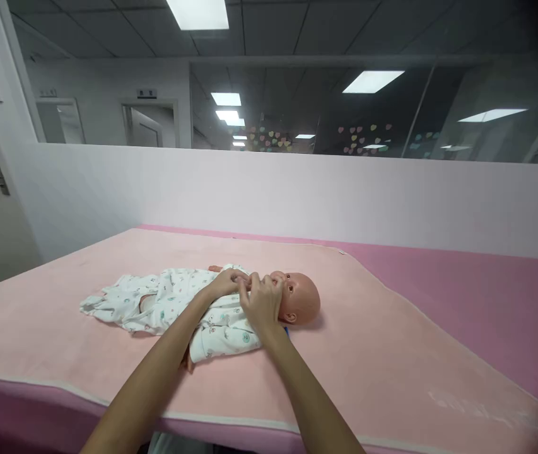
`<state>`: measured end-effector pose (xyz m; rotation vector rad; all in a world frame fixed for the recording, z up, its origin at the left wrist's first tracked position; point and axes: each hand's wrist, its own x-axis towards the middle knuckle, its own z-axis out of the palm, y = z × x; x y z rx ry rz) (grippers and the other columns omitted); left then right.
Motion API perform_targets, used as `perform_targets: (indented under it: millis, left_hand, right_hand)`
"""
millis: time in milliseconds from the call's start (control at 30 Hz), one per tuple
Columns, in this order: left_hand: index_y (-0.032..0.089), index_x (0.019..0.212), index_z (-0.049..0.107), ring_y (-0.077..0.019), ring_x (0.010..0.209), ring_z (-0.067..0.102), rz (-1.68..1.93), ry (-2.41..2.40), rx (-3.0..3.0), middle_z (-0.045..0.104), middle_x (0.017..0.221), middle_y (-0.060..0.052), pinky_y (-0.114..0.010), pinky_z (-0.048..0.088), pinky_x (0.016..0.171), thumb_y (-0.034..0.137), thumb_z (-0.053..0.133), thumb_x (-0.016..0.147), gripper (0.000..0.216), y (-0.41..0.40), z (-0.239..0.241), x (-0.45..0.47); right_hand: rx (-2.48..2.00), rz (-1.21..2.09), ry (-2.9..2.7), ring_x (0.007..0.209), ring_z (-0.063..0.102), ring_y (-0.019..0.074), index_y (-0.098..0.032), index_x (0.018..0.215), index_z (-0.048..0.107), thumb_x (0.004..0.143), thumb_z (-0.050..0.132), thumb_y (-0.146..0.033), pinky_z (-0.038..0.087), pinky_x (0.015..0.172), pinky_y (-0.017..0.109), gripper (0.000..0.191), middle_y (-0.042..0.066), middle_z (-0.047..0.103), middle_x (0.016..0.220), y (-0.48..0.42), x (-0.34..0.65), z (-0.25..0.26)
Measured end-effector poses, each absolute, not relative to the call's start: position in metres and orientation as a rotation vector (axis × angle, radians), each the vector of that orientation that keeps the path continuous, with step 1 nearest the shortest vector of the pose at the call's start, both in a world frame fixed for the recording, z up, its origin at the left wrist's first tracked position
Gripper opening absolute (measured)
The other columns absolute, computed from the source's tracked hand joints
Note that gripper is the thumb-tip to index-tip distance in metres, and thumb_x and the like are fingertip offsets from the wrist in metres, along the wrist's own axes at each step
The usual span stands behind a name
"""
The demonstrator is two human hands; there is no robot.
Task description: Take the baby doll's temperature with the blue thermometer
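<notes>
- A doll (297, 297) lies on its back on a pink blanket (382, 353), head to the right, feet to the left.
- It wears a white printed suit (178, 302).
- The left hand (225, 282) rests on the suit at the chest, fingers curled and pinching cloth near the collar.
- The right hand (262, 304) sits just beside the doll's chin, its fingers meeting the left hand's at the neckline.
- The right hand covers the neck and collar; whether it grips cloth I cannot tell.
- Something blue peeks out under the right wrist, too hidden to make out.
</notes>
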<state>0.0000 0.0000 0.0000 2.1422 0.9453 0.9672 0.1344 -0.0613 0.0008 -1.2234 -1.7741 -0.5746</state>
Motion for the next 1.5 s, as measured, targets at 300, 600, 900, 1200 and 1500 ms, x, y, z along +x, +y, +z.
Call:
perform_targets:
  millis: [300,600,900,1200,1500]
  left_hand:
    - [0.018,0.093,0.066,-0.0193,0.095,0.055,0.826,0.843,2.122,0.065,0.097,-0.004,-0.025,0.041,0.080,0.033,0.058,0.072,0.028,-0.007,0.004,-0.004]
    - [0.014,0.075,0.066,-0.0176,0.077,0.056,1.253,0.944,1.589,0.066,0.077,-0.004,-0.026,0.041,0.071,0.045,0.058,0.070,0.033,-0.006,-0.004,-0.005]
    - [0.011,0.090,0.066,-0.0225,0.087,0.059,1.237,0.736,1.275,0.067,0.089,-0.010,-0.033,0.042,0.081,0.045,0.064,0.067,0.041,-0.007,-0.003,-0.010]
    - [0.010,0.089,0.066,-0.0229,0.085,0.061,1.270,0.737,1.250,0.068,0.086,-0.010,-0.032,0.043,0.080,0.043,0.066,0.065,0.041,-0.009,-0.003,-0.010]
    - [0.010,0.088,0.067,-0.0233,0.085,0.061,1.263,0.681,1.231,0.068,0.090,-0.011,-0.032,0.043,0.080,0.043,0.067,0.064,0.041,-0.002,-0.008,-0.010]
  right_hand:
    - [-1.250,-0.579,-1.582,0.064,0.048,0.0135,-0.017,0.069,0.053,0.087,0.038,-0.027,0.024,0.078,0.032,0.025,0.000,0.056,0.060,-0.050,0.151,0.003]
    - [-1.288,-0.356,-1.386,0.057,0.046,0.0130,-0.019,0.067,0.050,0.086,0.038,-0.033,0.032,0.073,0.027,0.027,-0.001,0.052,0.057,-0.106,0.180,0.022]
    - [-1.580,-0.761,-1.741,0.058,0.048,0.0180,-0.017,0.068,0.060,0.083,0.043,-0.034,0.029,0.058,0.031,0.028,0.005,0.054,0.059,-0.166,0.230,-0.076]
    - [-1.594,-0.617,-1.746,0.053,0.051,0.0152,-0.023,0.058,0.058,0.082,0.040,-0.027,0.033,0.053,0.028,0.031,0.002,0.054,0.057,-0.174,0.233,-0.077]
    - [-1.408,-0.293,-1.545,0.049,0.053,0.0112,-0.021,0.069,0.058,0.084,0.038,-0.044,0.034,0.046,0.020,0.034,0.001,0.059,0.060,-0.168,0.207,0.011]
